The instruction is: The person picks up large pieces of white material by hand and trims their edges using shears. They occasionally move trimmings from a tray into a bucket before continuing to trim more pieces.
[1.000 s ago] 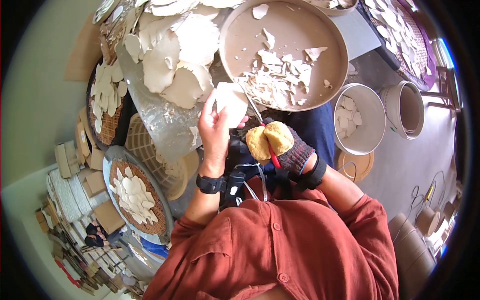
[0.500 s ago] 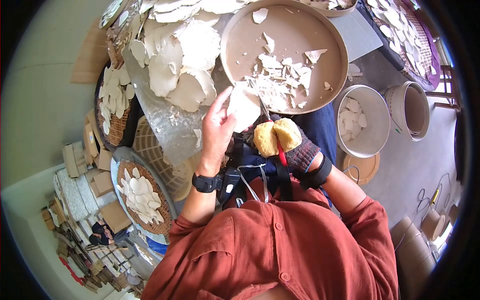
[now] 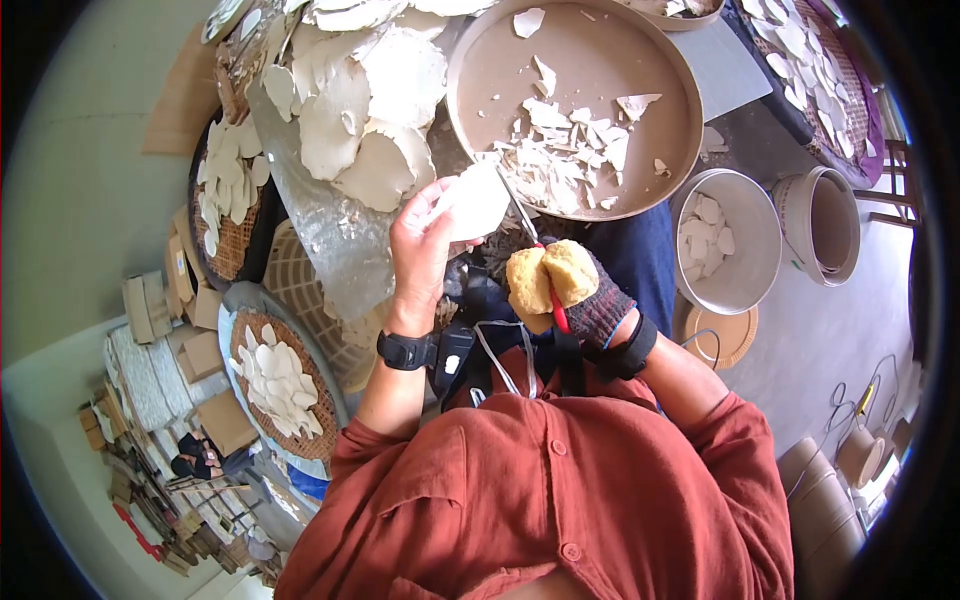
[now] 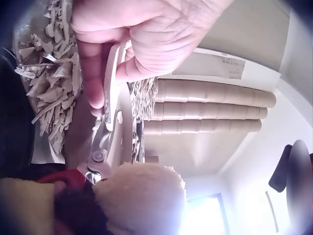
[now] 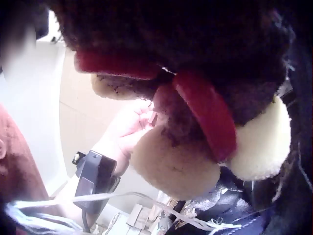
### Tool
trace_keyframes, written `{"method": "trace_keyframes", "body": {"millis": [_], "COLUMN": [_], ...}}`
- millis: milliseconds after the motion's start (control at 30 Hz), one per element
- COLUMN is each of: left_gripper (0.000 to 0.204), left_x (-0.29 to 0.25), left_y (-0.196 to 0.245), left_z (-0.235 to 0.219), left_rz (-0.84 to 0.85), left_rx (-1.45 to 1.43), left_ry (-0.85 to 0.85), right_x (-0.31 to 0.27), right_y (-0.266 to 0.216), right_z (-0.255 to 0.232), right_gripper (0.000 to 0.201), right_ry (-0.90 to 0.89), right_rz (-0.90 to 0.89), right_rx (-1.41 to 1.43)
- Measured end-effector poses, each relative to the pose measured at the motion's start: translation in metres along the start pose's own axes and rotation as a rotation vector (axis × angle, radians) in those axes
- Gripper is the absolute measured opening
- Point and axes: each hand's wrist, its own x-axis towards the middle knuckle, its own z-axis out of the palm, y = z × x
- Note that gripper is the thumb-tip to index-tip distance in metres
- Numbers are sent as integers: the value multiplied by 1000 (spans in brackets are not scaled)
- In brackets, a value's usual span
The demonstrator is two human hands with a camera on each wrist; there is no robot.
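Head view — the left hand pinches a pale flat piece beside the scissors — gripped by the gloved right hand.

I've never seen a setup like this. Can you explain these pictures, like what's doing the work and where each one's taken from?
There's no robot: a person works with two hands. The wide picture comes from a camera on the head, looking down past the reddish shirt. The two closer ones come from a camera on each wrist.

The left hand pinches a flat white piece. The gloved right hand grips red-handled shears, with yellow spongy pads at the handles. The blades are at the piece's edge; I can't tell if they touch it.

Ahead, a round tray holds broken white bits. Larger white sheets are heaped to its left, and a bucket on the right holds more pieces. Their material is unclear.
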Motion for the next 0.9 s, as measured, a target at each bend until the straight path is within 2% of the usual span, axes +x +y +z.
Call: {"method": "trace_keyframes", "body": {"millis": [167,200,233,300,367,400,467,500,533,600,667,767,900], "left_gripper": [34,36,37,45,47,48,49,49,49,48,46,44,44], "left_x": [2,3,4,7,13,16,21,22,24,28,27,37,38], "left_y": [8,12,18,18,15,13,3,-3,-7,-13,-11,-11,-8], "left_z": [3,4,4,6,10,13,24,30,34,42,42,37,38], "left_rz": [27,-2,-33,-94,3,55,126,160,186,236,185,166,138], "left_rx": [1,27,54,30,-27,-55,-100,-124,-120,-116,-78,-63,-74], "left_ry": [-32,-100,-166,-274,-218,-192,18,124,136,167,131,66,72], "right_x": [4,5,6,4,2,1,1,0,-2,-6,-9,-14,-13], "right_y": [-2,0,2,-2,-13,-12,-11,-10,-7,0,3,-8,-13], "right_z": [-3,-5,-5,-9,-16,-16,-17,-18,-19,-21,-20,-17,-15], "right_gripper": [19,20,20,22,23,23,23,23,23,27,31,34,33], "right_ry": [-87,-126,-30,9,-8,-6,-5,-9,-13,-16,7,45,43], "right_rz": [39,39,-9,-66,-129,-134,-145,-273,-394,-281,-285,-147,-159], "right_rx": [375,487,263,122,-111,-79,-15,-263,-512,-487,-441,-300,-331]}}
